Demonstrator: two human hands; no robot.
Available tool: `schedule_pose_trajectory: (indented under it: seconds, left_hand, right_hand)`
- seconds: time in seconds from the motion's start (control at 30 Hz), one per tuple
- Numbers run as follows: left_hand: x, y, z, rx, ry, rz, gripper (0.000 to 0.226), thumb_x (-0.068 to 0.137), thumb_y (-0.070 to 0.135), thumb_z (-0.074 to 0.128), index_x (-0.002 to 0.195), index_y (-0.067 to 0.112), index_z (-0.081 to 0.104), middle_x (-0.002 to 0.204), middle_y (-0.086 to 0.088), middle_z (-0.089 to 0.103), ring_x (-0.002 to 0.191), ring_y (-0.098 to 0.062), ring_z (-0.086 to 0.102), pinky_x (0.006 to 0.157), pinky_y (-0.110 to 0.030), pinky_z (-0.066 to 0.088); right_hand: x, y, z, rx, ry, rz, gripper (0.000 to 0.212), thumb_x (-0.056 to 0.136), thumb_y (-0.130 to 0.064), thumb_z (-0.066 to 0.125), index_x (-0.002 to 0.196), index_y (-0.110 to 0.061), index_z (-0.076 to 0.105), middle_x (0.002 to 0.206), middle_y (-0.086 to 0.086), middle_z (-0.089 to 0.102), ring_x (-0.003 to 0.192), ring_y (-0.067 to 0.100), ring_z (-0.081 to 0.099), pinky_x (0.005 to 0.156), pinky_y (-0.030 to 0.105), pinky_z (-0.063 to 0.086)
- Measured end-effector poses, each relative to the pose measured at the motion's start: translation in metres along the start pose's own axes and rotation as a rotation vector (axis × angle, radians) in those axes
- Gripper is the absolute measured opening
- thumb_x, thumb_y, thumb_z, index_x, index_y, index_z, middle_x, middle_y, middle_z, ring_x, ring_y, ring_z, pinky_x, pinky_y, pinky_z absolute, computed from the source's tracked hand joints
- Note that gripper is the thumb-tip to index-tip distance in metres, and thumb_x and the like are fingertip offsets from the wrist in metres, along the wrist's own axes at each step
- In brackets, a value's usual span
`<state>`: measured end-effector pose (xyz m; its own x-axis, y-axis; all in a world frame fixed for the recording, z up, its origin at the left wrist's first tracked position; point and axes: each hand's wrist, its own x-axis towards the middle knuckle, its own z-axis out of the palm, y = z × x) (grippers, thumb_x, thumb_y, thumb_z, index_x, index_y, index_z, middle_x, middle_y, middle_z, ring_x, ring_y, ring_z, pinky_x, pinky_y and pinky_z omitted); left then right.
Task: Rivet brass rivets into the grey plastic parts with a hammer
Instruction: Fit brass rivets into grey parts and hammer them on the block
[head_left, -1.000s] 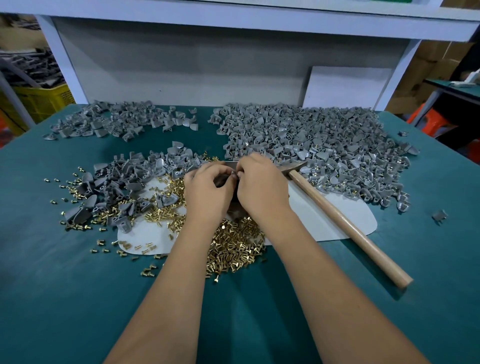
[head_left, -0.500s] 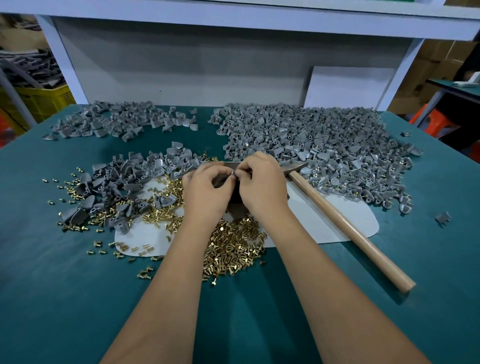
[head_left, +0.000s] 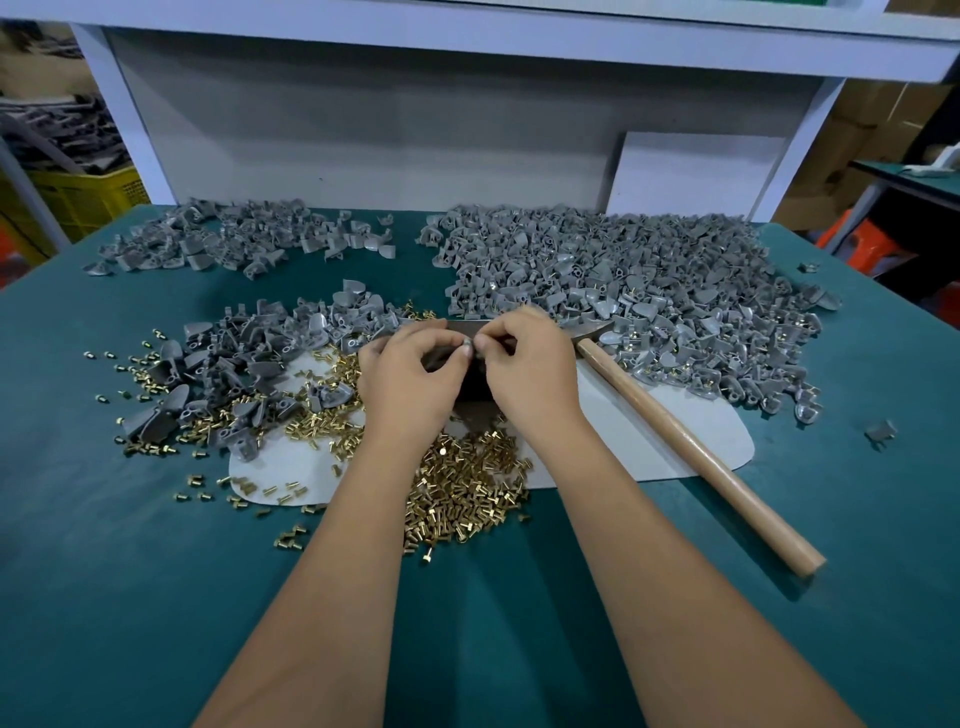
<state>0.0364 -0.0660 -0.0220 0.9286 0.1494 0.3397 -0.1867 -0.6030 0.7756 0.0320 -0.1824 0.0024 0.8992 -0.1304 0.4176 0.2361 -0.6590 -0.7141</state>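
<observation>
On the green desk, loose grey plastic parts and brass rivets are spread at the left. At centre, a small grey piece, probably one such part, is pinched between the left hand and the right hand, each grip narrow on it. The hammer is laid untouched just right, beside a larger grey heap.

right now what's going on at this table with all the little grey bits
A person is fitting rivets by hand. The left hand and right hand meet fingertip to fingertip, pinching a small grey part between them above the loose brass rivets. The hammer lies unused on the table beside the right hand, and grey parts lie in piles around.
</observation>
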Motion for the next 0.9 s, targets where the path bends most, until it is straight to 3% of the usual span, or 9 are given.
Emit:
schedule_pose_trajectory:
  seconds: [0.23, 0.4, 0.5, 0.63, 0.9]
  left_hand:
    - [-0.001, 0.002, -0.002, -0.081, -0.030, -0.090, 0.011, 0.091, 0.035, 0.065, 0.099, 0.037, 0.072, 0.126, 0.021, 0.059, 0.126, -0.023, 0.030, 0.100, -0.034, 0.025]
    - [-0.001, 0.003, -0.003, -0.062, -0.027, -0.075, 0.014, 0.091, 0.036, 0.065, 0.102, 0.033, 0.074, 0.127, 0.017, 0.060, 0.128, -0.025, 0.032, 0.096, -0.029, 0.022]
    - [-0.001, 0.004, -0.003, -0.046, -0.029, -0.080, 0.013, 0.091, 0.037, 0.065, 0.100, 0.035, 0.074, 0.126, 0.019, 0.060, 0.129, -0.025, 0.032, 0.099, -0.031, 0.022]
    - [-0.001, 0.005, -0.003, -0.035, -0.026, -0.079, 0.009, 0.090, 0.039, 0.065, 0.096, 0.039, 0.072, 0.124, 0.020, 0.060, 0.127, -0.024, 0.033, 0.103, -0.034, 0.025]
    - [-0.004, 0.005, -0.003, -0.009, -0.019, -0.081, 0.008, 0.089, 0.043, 0.064, 0.085, 0.051, 0.062, 0.124, 0.026, 0.059, 0.125, -0.021, 0.035, 0.102, -0.036, 0.026]
  right_hand:
    - [0.005, 0.002, -0.020, 0.199, -0.058, 0.134, 0.021, 0.095, -0.018, 0.053, 0.096, -0.014, 0.074, 0.092, -0.002, 0.069, 0.088, 0.012, 0.059, 0.080, 0.030, 0.048]
    - [0.006, 0.000, -0.012, 0.137, -0.112, 0.071, 0.009, 0.087, -0.012, 0.065, 0.087, -0.014, 0.073, 0.093, 0.001, 0.065, 0.087, 0.017, 0.063, 0.084, 0.039, 0.053]
    - [0.008, 0.001, -0.007, 0.077, -0.100, 0.049, 0.008, 0.086, -0.011, 0.067, 0.081, -0.015, 0.072, 0.092, 0.001, 0.061, 0.084, 0.017, 0.061, 0.080, 0.034, 0.052]
    - [0.006, 0.003, -0.005, 0.025, -0.058, 0.008, 0.009, 0.084, -0.010, 0.068, 0.077, -0.014, 0.070, 0.086, -0.003, 0.060, 0.080, 0.011, 0.053, 0.069, 0.022, 0.036]
    - [-0.002, 0.002, -0.002, 0.005, 0.000, -0.021, 0.010, 0.084, -0.009, 0.067, 0.075, -0.013, 0.069, 0.083, -0.003, 0.060, 0.080, 0.012, 0.054, 0.071, 0.028, 0.042]
